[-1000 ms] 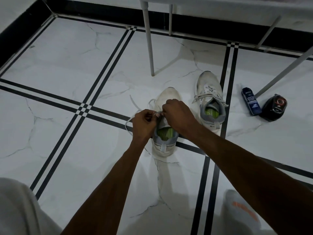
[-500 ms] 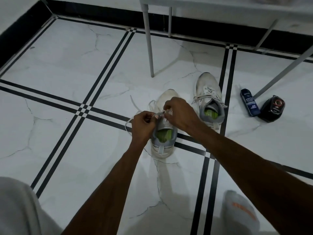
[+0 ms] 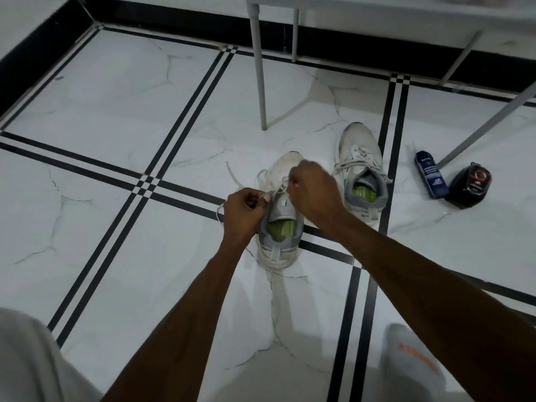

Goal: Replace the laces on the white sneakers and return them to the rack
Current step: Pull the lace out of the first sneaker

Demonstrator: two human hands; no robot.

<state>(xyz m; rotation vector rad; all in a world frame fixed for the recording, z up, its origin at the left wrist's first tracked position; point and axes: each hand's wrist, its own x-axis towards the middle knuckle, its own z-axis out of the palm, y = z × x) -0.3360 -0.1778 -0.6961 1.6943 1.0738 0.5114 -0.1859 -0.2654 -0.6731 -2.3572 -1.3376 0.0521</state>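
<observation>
Two white sneakers with grey collars and green insoles stand on the tiled floor, toes pointing away from me. The nearer sneaker point(image 3: 280, 245) sits under both hands. My left hand point(image 3: 243, 213) pinches a white lace point(image 3: 220, 210) at the shoe's left side, by the tongue. My right hand point(image 3: 313, 192) grips the other lace end above the shoe's upper eyelets, fingers curled. A loose loop of lace trails on the floor to the left. The second sneaker point(image 3: 361, 169) stands to the right, laced, untouched.
A dark blue cleaner bottle point(image 3: 430, 178) lies beside a black round container point(image 3: 470, 184) at the right. Grey rack legs point(image 3: 259, 71) rise behind the shoes, another slants at the right. My sock-clad foot point(image 3: 412, 358) is at the bottom right.
My right hand has lifted and pulled away from the left hand, drawing the lace up from the shoe's tongue. The left hand stayed almost in place.
</observation>
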